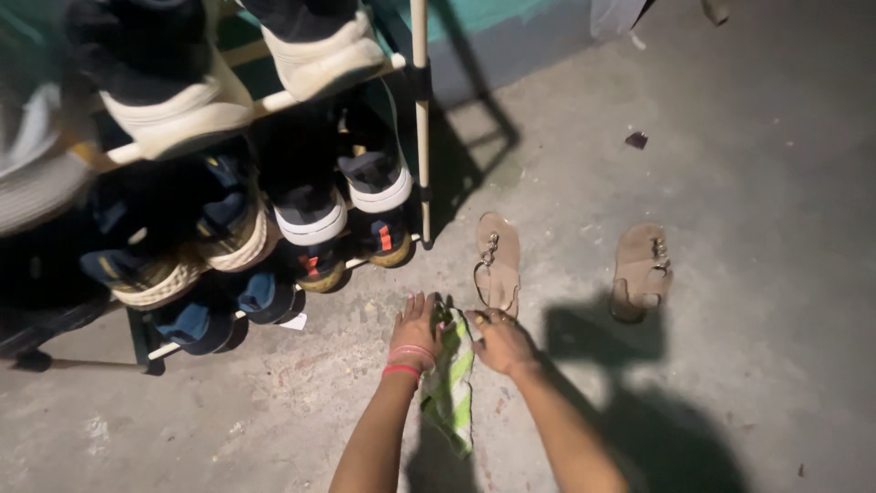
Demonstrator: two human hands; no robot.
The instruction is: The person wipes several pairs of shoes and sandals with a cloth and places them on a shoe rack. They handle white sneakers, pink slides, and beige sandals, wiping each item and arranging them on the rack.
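Green-and-white cloth pinched between both hands on the concrete floor: left hand fingers spread flat beside it, right hand fingers curled onto its top edge. Just beyond right fingers, tan sandal (its mate further right). Beyond left fingers, shoe rack.

Both arms stretched forward, left hand spread flat, right hand curled, fingers bent.
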